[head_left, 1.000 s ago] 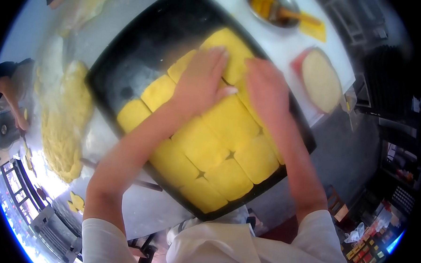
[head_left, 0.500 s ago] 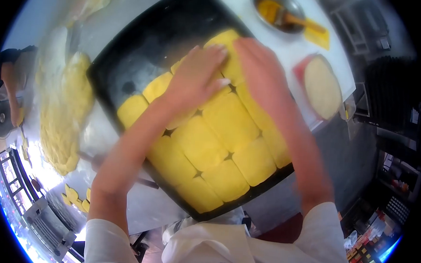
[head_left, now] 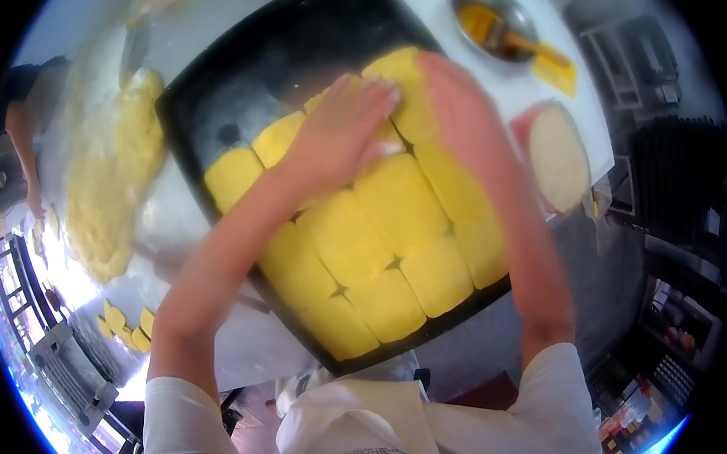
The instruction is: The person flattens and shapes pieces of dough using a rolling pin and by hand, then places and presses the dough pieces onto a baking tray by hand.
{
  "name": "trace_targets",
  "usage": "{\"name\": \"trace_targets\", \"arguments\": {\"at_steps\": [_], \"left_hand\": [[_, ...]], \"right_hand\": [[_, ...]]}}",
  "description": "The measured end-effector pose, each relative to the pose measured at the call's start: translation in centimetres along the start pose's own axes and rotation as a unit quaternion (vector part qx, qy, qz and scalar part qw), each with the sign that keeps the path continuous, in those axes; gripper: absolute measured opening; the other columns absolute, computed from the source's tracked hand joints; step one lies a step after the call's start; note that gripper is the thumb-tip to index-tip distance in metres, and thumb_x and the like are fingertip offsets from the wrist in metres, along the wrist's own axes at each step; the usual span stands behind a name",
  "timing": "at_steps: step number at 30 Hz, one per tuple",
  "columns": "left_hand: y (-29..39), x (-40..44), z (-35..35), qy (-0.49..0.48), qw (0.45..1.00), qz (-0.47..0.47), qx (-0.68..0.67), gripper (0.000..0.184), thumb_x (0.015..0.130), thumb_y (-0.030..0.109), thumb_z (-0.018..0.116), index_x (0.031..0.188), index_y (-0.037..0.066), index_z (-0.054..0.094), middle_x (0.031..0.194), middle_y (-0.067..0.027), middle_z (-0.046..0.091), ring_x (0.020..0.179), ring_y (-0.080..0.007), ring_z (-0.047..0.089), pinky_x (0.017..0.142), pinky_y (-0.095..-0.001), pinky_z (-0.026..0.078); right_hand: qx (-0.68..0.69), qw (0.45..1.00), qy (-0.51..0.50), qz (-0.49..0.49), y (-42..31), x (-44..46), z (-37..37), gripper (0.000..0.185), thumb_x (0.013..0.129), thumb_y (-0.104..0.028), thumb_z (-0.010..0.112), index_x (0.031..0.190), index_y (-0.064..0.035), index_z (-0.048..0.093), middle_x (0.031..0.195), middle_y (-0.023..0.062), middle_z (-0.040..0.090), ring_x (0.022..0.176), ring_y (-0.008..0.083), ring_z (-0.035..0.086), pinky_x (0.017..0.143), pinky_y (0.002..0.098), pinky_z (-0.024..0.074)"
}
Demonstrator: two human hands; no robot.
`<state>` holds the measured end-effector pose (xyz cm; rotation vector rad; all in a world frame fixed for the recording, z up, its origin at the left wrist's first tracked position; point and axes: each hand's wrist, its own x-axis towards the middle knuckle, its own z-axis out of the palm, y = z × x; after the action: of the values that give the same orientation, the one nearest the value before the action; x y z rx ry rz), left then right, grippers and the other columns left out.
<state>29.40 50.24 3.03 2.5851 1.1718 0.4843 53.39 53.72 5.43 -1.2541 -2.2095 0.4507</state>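
Observation:
My left hand [head_left: 347, 129] lies flat, fingers stretched, over yellow dough pieces in the upper rows of a black tray. My right hand [head_left: 466, 110] rests along the right side of the top dough piece [head_left: 406, 87]; it is blurred, but its fingers look extended. Several rounded square dough pieces [head_left: 397, 204] lie side by side in rows, with small dark gaps where their corners meet. The upper left part of the black tray [head_left: 239, 92] shows its dark floor. My hands hide some of the dough under them.
On the white board at upper right stand a metal bowl [head_left: 494, 26] with orange liquid and a brush [head_left: 541, 52], a yellow scraper [head_left: 555, 75] and a pale oval object [head_left: 557, 158]. A large dough mass [head_left: 110, 183] lies left. Another person's arm [head_left: 25, 143] reaches in at far left.
Both hands have shifted slightly at the top dough piece, the right one a little up and to the right. The view has moved slightly. The dough rows look the same.

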Motion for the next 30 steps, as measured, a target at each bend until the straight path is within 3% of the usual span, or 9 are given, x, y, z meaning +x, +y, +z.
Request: {"name": "trace_targets", "arguments": {"at_steps": [3,4,7,13,19,24,28,30], "left_hand": [[1.8,-1.6,1.2,-0.033,0.999,0.015,0.009,0.072,0.105,0.051,0.051,0.156,0.001,0.044,0.165,-0.0165,0.041,0.154,-0.0372,0.035,0.130,-0.0531,0.020],[2.2,-1.8,1.5,-0.045,0.999,0.019,0.015,0.073,0.106,0.054,0.049,0.157,0.002,0.043,0.166,-0.0158,0.040,0.155,-0.0368,0.033,0.130,-0.0529,0.019],[3.3,-1.8,2.1,-0.058,0.998,0.018,0.025,0.078,0.105,0.059,0.044,0.159,0.002,0.041,0.168,-0.0141,0.038,0.157,-0.0357,0.030,0.131,-0.0522,0.018],[4.5,-1.7,1.6,-0.060,0.997,-0.004,0.053,0.075,0.106,0.057,0.046,0.159,0.004,0.042,0.167,-0.0110,0.040,0.156,-0.0352,0.032,0.131,-0.0514,0.018],[7.7,-1.7,-0.1,0.011,0.997,-0.072,-0.023,0.063,0.100,0.026,0.068,0.155,0.004,0.047,0.161,-0.0145,0.047,0.149,-0.0391,0.041,0.126,-0.0533,0.030],[13.2,-7.1,-0.8,0.107,0.981,-0.116,-0.111,0.044,0.088,0.002,0.073,0.132,0.003,0.068,0.143,-0.0195,0.062,0.135,-0.0436,0.057,0.116,-0.0540,0.044],[17.9,-13.4,-1.5,0.099,0.964,-0.107,-0.220,0.037,0.083,-0.003,0.072,0.120,0.002,0.073,0.131,-0.0183,0.069,0.124,-0.0408,0.066,0.107,-0.0501,0.053],[19.6,-15.7,-2.1,0.085,0.958,-0.129,-0.240,0.035,0.083,-0.003,0.072,0.117,0.002,0.074,0.128,-0.0178,0.071,0.120,-0.0402,0.067,0.104,-0.0496,0.055]], "right_hand": [[0.114,0.982,0.074,0.135,-0.7,-2.7,-2.7,0.031,0.105,-0.005,0.057,0.134,-0.0004,0.066,0.133,0.0164,0.070,0.124,0.0281,0.066,0.108,0.0363,0.0497],[0.150,0.970,0.094,0.168,-0.7,-3.8,-2.8,0.027,0.107,-0.007,0.058,0.131,0.0004,0.068,0.125,0.0143,0.074,0.117,0.0226,0.070,0.103,0.0313,0.0515],[0.146,0.953,0.076,0.253,-3.0,-6.9,-4.2,0.026,0.107,-0.006,0.058,0.130,0.0004,0.067,0.122,0.0121,0.075,0.115,0.0191,0.070,0.102,0.0300,0.0515],[0.209,0.939,0.086,0.258,-3.7,-10.8,-2.7,0.024,0.105,-0.003,0.059,0.127,-0.0003,0.069,0.119,0.0100,0.075,0.112,0.0181,0.070,0.097,0.0306,0.0526],[0.176,0.947,0.104,0.246,-2.7,-8.9,-1.1,0.034,0.101,-0.003,0.061,0.135,-0.0027,0.064,0.125,0.0144,0.073,0.112,0.0266,0.070,0.097,0.0358,0.0538],[-0.018,0.984,0.083,0.158,-0.9,-6.7,0.3,0.045,0.095,-0.003,0.061,0.140,0.0007,0.056,0.125,0.0209,0.068,0.111,0.0427,0.064,0.097,0.0492,0.0517],[-0.129,0.982,0.049,0.129,-2.4,-5.6,1.4,0.044,0.094,-0.005,0.060,0.137,0.0036,0.055,0.122,0.0248,0.067,0.107,0.0471,0.062,0.094,0.0541,0.0506],[-0.134,0.980,0.040,0.143,-2.5,-5.6,2.2,0.045,0.095,-0.007,0.060,0.138,0.0028,0.055,0.124,0.0263,0.066,0.112,0.0474,0.062,0.099,0.0546,0.0492]]}}
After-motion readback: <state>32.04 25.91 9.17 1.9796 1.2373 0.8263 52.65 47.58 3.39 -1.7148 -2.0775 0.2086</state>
